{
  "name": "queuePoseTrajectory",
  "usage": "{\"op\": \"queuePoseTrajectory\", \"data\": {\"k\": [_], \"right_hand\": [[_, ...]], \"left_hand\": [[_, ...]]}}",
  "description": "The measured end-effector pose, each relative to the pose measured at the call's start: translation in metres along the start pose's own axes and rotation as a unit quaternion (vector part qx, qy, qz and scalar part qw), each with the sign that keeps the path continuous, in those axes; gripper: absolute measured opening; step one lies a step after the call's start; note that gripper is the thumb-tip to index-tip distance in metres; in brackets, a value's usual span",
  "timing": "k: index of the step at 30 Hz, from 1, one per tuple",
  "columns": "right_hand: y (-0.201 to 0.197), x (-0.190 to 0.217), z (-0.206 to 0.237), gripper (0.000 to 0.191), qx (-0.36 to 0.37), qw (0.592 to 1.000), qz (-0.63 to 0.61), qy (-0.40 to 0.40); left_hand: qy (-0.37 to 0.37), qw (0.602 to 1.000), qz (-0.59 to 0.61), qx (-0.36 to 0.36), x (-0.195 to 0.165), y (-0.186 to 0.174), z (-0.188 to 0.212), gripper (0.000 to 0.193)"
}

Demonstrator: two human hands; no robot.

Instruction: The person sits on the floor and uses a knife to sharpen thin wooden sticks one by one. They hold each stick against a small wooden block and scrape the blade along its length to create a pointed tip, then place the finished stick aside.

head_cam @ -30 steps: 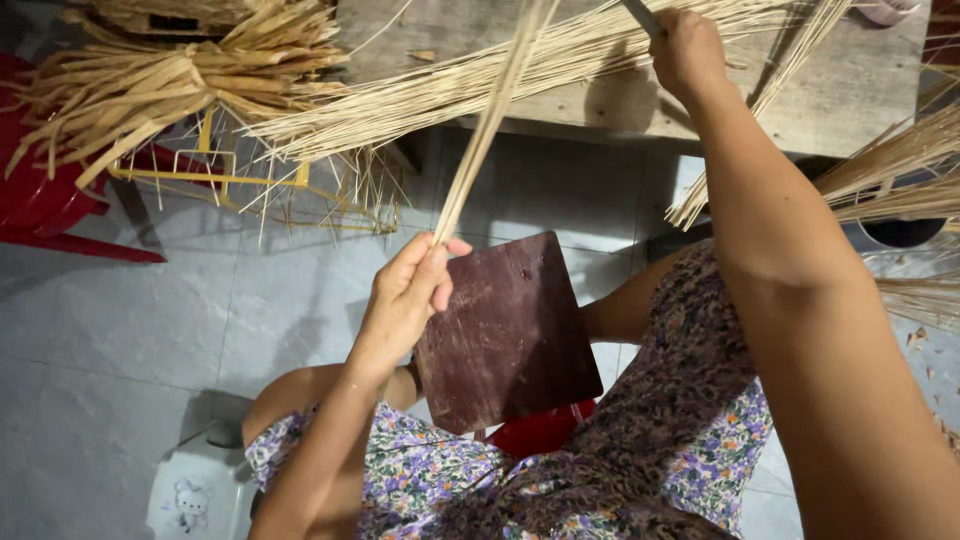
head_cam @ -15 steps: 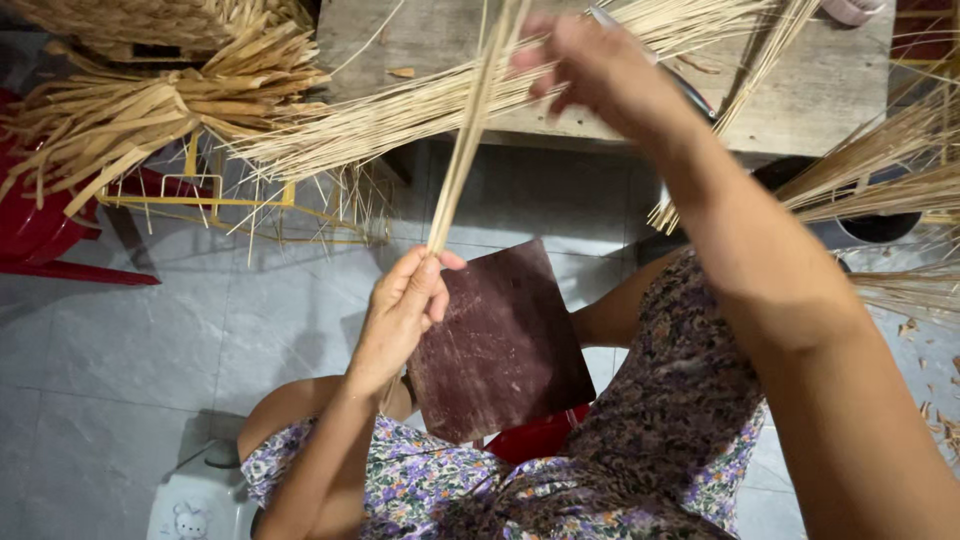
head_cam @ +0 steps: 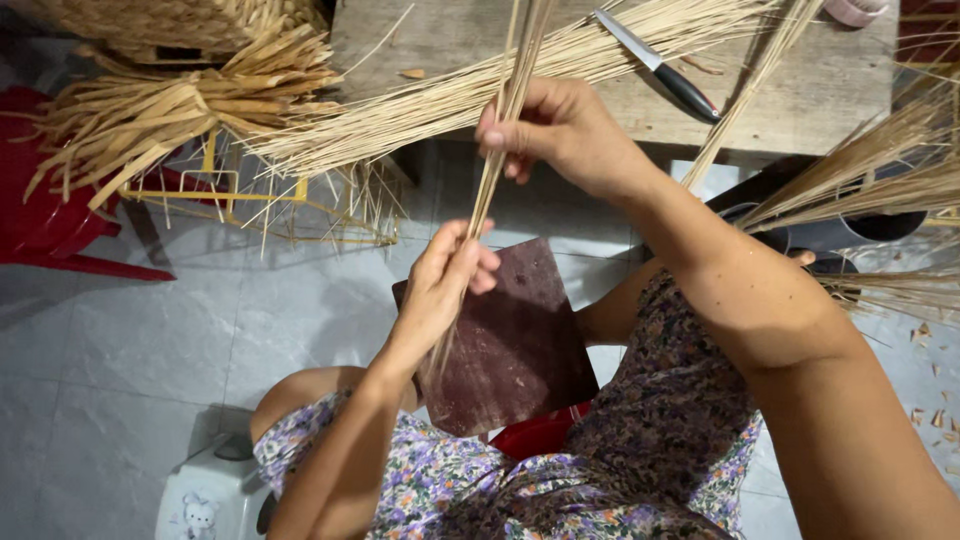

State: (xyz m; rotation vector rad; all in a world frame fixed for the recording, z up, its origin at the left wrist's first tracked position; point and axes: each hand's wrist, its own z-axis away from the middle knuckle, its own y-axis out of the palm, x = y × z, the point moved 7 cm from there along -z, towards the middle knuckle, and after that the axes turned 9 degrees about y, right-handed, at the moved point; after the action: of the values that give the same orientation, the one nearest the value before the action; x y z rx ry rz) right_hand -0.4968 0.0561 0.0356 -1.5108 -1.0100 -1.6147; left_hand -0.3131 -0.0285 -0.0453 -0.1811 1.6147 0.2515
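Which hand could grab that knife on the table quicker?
Probably the right hand. It grips the thin straw bundle high up, close to the knife on the wooden table. The left hand holds the bundle lower down.

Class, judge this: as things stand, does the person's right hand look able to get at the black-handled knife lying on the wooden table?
Probably yes. The knife lies uncovered on the table just beyond the right hand, but that hand is gripping the thin straw bundle.
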Motion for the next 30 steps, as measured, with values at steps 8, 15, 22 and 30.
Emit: {"op": "queuePoseTrajectory", "data": {"k": [8,15,22,30], "right_hand": [[0.040,0.002,0.007,0.016,0.059,0.998,0.015,0.013],[0.007,0.025,0.014,0.017,-0.029,0.997,-0.033,-0.063],[0.008,0.025,0.017,0.019,-0.007,0.996,-0.073,-0.059],[0.007,0.024,0.018,0.014,0.015,0.993,-0.108,-0.051]], "left_hand": [[0.034,0.987,0.137,-0.083,-0.013,0.008,-0.008,0.023],[0.013,0.984,0.146,-0.101,-0.010,0.009,0.014,0.021],[0.018,0.975,0.179,-0.130,-0.004,0.006,0.023,0.019],[0.020,0.973,0.193,-0.123,-0.003,0.008,0.023,0.016]]}}
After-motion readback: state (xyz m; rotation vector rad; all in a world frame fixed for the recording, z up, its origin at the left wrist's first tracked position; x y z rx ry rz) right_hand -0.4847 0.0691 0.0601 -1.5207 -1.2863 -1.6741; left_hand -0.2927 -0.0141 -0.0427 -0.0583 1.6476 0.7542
